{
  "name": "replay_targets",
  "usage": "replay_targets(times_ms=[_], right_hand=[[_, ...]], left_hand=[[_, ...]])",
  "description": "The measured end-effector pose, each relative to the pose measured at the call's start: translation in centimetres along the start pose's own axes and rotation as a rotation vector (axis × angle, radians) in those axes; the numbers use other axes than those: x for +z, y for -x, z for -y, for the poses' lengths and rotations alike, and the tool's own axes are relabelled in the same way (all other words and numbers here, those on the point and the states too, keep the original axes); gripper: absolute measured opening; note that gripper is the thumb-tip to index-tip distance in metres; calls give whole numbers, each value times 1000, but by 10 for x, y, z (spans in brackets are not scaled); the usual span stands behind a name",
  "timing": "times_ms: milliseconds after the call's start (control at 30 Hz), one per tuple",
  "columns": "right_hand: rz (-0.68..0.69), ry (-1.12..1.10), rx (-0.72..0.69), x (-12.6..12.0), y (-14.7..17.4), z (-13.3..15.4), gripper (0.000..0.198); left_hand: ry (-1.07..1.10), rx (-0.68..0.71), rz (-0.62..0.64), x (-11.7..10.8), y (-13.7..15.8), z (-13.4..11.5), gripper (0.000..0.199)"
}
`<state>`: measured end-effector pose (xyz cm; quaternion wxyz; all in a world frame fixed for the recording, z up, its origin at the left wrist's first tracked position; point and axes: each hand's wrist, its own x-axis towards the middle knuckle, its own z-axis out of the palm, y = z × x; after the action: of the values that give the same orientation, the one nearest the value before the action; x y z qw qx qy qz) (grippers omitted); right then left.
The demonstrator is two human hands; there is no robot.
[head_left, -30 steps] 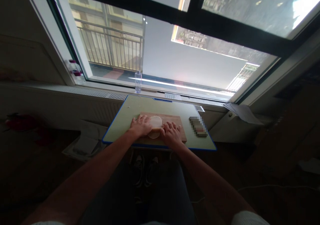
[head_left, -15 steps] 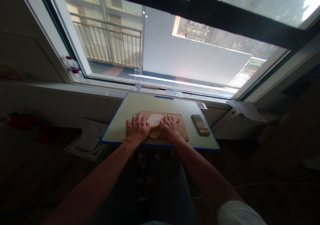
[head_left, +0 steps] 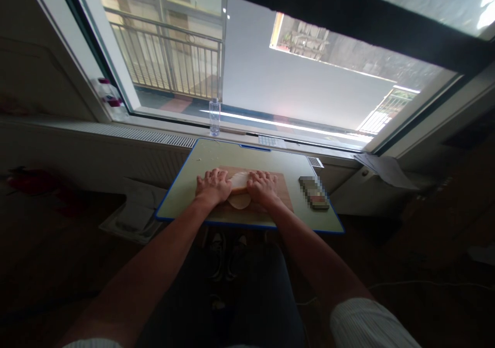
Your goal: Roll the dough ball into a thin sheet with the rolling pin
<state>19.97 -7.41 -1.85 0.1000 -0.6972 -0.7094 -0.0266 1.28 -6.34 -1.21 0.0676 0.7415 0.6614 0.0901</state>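
A round, pale sheet of dough (head_left: 240, 201) lies flat on a wooden board (head_left: 286, 196). Across its middle runs a wooden rolling pin (head_left: 238, 190), with dough showing on both the near and far sides. My left hand (head_left: 214, 185) is closed over the pin's left end, and my right hand (head_left: 263, 186) presses on its right end. Both hands hide the ends of the pin and the sides of the dough.
The board rests on a small pale-green table (head_left: 181, 193) with a blue edge. A blurred-out phone-like object (head_left: 314, 192) lies at its right. A clear bottle (head_left: 214, 117) stands on the windowsill, another bottle (head_left: 110, 94) at the far left. Papers (head_left: 381, 168) lie at right.
Both hands have pushed the rolling pin slightly away from me over the dough, so more dough shows on the near side. The view has shifted a little.
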Motion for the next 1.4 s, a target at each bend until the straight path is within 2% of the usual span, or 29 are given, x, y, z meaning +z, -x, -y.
replay_targets(times_ms=[133,300,567,767,1000,1167,1400], right_hand=[[14,6,-15,0,-9,-1,49],[53,19,-18,-3,-19,1,46],[142,14,-28,-3,-41,1,51],[182,-16,7,0,-61,2,54],[201,-48,58,3,-77,4,52],[178,-39,79,1,-75,6,53],[197,-38,82,-2,-63,7,53]], left_hand=[[12,-3,59,0,-12,3,60],[11,17,63,5,-27,9,62],[-13,50,8,7,-47,14,56],[-37,76,-56,6,-65,16,50],[-14,102,-70,9,-87,21,52],[-28,109,3,9,-89,23,52],[-35,105,45,8,-75,23,53]])
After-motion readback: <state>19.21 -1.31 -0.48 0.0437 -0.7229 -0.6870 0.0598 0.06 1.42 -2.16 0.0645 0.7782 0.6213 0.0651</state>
